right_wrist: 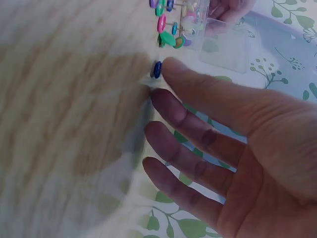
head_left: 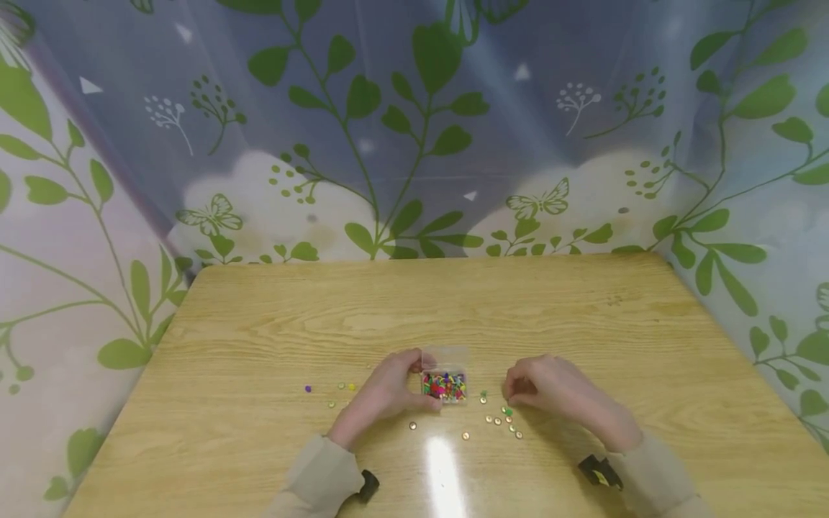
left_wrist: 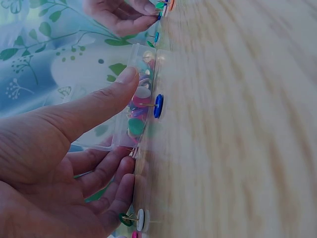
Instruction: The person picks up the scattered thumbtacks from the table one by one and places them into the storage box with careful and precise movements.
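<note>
A small clear plastic box [head_left: 444, 387] of multicoloured thumbtacks stands on the table with its clear lid [head_left: 445, 357] raised. My left hand [head_left: 390, 392] holds the box from the left, thumb [left_wrist: 111, 101] across the near side and fingers around behind. To the right of the box, my right hand [head_left: 550, 388] is low at the tabletop. It pinches a blue thumbtack [right_wrist: 157, 69] at the thumb tip; the thumb hides the pin. The other fingers [right_wrist: 181, 153] are spread and lightly bent. Another blue thumbtack [left_wrist: 158, 106] lies in front of the box.
Several loose thumbtacks [head_left: 497, 421] are scattered between the box and my right hand. More lie left of my left hand, including a purple one [head_left: 308, 388] and a yellow one [head_left: 352, 387]. The wooden table [head_left: 414, 309] meets a leaf-patterned cloth [head_left: 363, 180] at the back.
</note>
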